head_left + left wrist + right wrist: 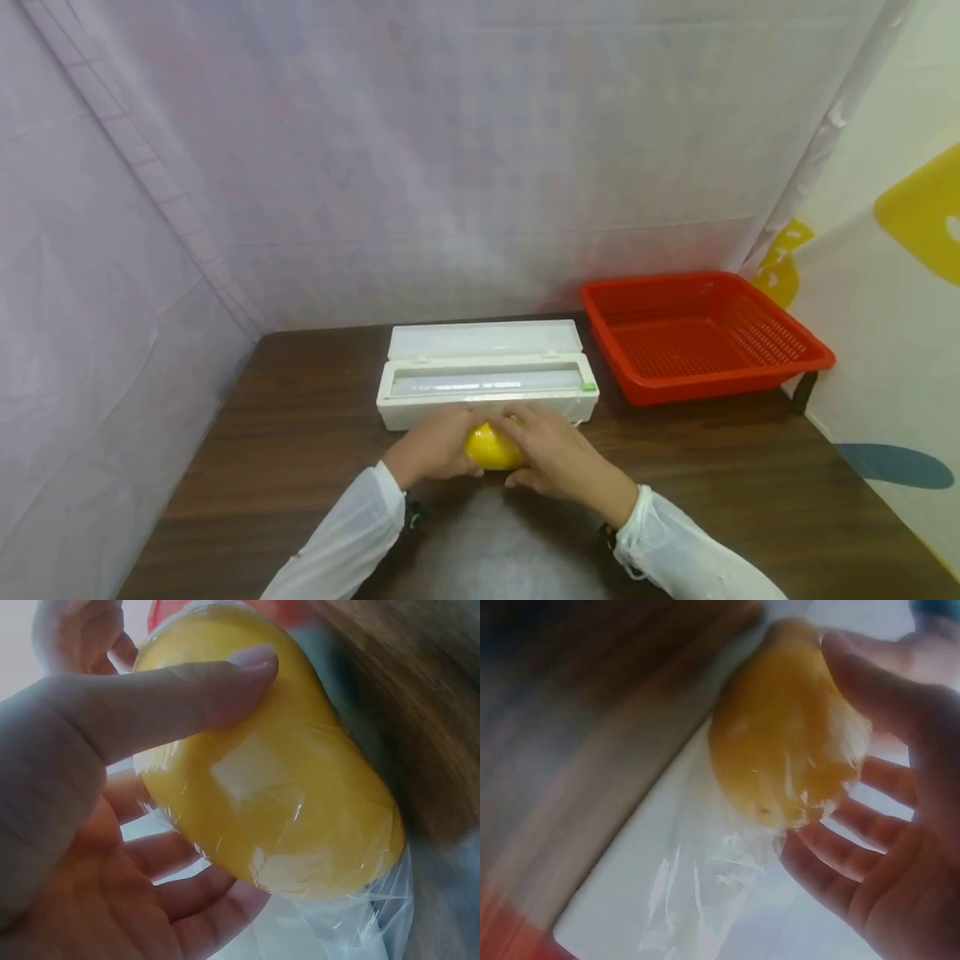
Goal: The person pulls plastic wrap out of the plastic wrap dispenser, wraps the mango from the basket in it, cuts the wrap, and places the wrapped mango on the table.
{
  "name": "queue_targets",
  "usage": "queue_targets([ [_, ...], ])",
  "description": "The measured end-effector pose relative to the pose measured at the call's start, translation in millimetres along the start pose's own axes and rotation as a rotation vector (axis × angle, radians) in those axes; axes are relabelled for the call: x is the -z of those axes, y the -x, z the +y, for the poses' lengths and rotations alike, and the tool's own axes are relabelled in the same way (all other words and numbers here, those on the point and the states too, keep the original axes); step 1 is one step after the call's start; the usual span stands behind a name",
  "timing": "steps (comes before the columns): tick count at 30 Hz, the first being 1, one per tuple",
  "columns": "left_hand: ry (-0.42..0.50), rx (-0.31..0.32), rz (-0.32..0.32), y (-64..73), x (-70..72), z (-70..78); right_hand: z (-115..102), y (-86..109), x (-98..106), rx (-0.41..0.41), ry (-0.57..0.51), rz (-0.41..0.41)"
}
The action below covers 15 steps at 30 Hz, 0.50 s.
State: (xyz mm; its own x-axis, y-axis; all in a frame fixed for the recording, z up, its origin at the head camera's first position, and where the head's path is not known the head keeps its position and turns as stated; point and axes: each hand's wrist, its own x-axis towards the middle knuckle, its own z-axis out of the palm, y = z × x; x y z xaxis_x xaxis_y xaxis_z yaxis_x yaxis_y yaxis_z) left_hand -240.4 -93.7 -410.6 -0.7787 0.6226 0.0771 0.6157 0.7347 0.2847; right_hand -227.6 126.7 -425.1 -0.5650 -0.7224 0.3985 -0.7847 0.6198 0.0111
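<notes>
Both hands grip a yellow mango (492, 447) in front of the white cling film dispenser (480, 408). Shiny clear film (349, 919) covers the fruit, and loose film trails from its end. In the left wrist view, my left hand (442, 443) has its thumb laid over the mango (270, 787) and its fingers beneath. My right hand (551, 452) holds the other side, thumb on one face of the mango (787, 735) and fingers curled under it. Loose film (697, 885) also hangs below the fruit in the right wrist view.
The dispenser's lid (485, 338) stands raised at the back, showing a film roll (487, 382) and a green piece (588, 387) at its right end. A red plastic basket (637, 390) sits at the table's back right. Hanging sheets (480, 167) enclose the brown table (300, 450).
</notes>
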Motion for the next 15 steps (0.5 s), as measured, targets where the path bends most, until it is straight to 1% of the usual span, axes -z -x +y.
queue_targets([
  [3, 0.019, 0.017, -0.030, -0.6, 0.6, -0.8, -1.5, 1.4, -4.9, -0.007, 0.003, 0.002],
  [6, 0.048, 0.025, -0.040, -1.8, 0.7, -1.6, -1.6, 1.9, -8.0, -0.010, 0.009, 0.020],
  [10, 0.057, 0.017, -0.022, -2.8, 0.1, -2.2, -0.7, 1.3, -11.3, -0.012, 0.027, 0.038],
  [11, 0.064, 0.018, -0.016, -2.6, -0.3, -2.1, -0.4, 1.0, -11.5, -0.017, 0.018, 0.038],
  [15, 0.092, 0.065, 0.014, -0.9, -2.9, -1.5, 3.6, 0.2, -11.6, -0.056, -0.045, 0.005],
])
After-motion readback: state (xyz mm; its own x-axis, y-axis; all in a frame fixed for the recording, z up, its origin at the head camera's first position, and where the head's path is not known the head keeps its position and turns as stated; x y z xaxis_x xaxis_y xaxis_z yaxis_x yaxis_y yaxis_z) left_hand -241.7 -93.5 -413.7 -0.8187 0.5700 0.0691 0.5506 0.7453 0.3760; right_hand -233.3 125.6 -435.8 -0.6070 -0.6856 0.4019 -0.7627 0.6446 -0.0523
